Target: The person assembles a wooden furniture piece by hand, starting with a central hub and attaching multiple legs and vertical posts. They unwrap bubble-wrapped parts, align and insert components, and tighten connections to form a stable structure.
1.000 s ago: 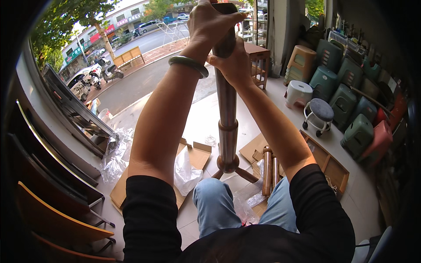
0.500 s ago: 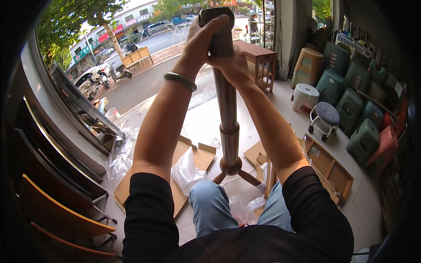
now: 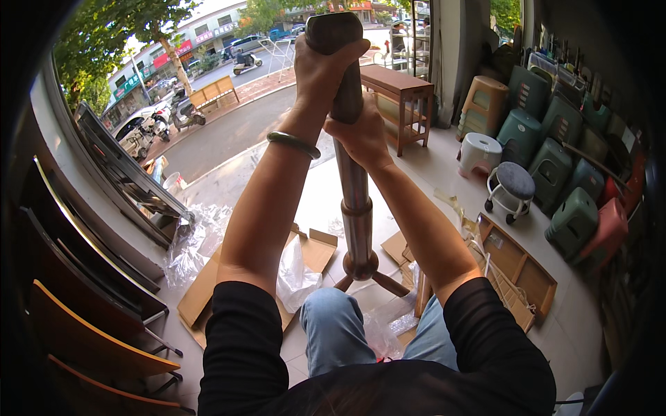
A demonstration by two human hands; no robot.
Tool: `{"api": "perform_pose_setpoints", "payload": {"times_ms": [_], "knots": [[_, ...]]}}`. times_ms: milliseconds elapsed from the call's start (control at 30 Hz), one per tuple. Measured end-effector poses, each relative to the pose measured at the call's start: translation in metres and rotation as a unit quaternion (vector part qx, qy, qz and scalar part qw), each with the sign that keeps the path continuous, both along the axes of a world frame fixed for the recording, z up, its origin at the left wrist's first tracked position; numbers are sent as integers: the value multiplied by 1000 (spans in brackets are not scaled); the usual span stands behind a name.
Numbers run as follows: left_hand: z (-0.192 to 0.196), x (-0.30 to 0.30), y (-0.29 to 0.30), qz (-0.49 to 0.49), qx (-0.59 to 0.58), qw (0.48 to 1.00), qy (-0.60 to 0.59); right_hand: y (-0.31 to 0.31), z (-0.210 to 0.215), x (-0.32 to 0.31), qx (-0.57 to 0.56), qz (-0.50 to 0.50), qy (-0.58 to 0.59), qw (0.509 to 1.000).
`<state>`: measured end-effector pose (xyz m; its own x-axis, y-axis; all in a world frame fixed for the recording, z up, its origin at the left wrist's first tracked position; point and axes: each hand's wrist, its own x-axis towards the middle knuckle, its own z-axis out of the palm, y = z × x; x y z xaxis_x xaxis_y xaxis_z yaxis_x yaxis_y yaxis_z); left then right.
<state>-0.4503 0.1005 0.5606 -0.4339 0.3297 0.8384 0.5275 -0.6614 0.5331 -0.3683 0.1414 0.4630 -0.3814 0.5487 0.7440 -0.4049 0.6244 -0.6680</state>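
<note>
A dark brown wooden stand (image 3: 356,191) rises upright between my knees, with turned rings along its post and splayed legs at its foot. At its top is a thicker dark piece with a blocky, flat end (image 3: 334,31). My left hand (image 3: 320,73) is wrapped round this upper piece just under the end, thumb across the near side. Lower down, my right hand (image 3: 362,135) grips round the piece's lower edge, where it meets the slimmer post. Most of the fingers are hidden behind the wood. A dark bangle (image 3: 294,144) circles my left wrist.
Flattened cardboard (image 3: 198,305) and clear plastic wrap (image 3: 298,277) lie on the floor around the stand. A wooden panel frame (image 3: 520,263) lies to the right, near stacked plastic stools (image 3: 524,132) and a wheeled stool (image 3: 512,184). Tabletops (image 3: 97,333) lean at left.
The thick upper piece reaches lower on the post and leans slightly left. Both hands have come down with it, still gripping. My view has shifted slightly. A scooter has appeared on the road.
</note>
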Motion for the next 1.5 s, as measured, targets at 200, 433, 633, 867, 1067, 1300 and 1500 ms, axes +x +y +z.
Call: {"api": "perform_pose_setpoints", "payload": {"times_ms": [200,433,633,867,1067,1300,1500], "knots": [[4,16,1,201,40,979,10,-8,-2,-3,-20,-45,-4,999],[6,-17,-8,-262,-38,964,-37,2,-10,9,-16,9,-53,998],[-2,-41,30,-452,-59,880,-135,41,64,22,50,143,171,974],[-6,-41,26,-480,-133,862,-92,64,159,8,51,428,-124,894],[-25,-19,-8,-258,-63,957,-120,24,146,19,59,156,-84,982],[-64,45,-17,228,-88,970,3,-31,151,29,228,-306,-98,919],[-67,19,-6,81,-99,991,-27,-10,148,36,169,-107,-107,974]]}}
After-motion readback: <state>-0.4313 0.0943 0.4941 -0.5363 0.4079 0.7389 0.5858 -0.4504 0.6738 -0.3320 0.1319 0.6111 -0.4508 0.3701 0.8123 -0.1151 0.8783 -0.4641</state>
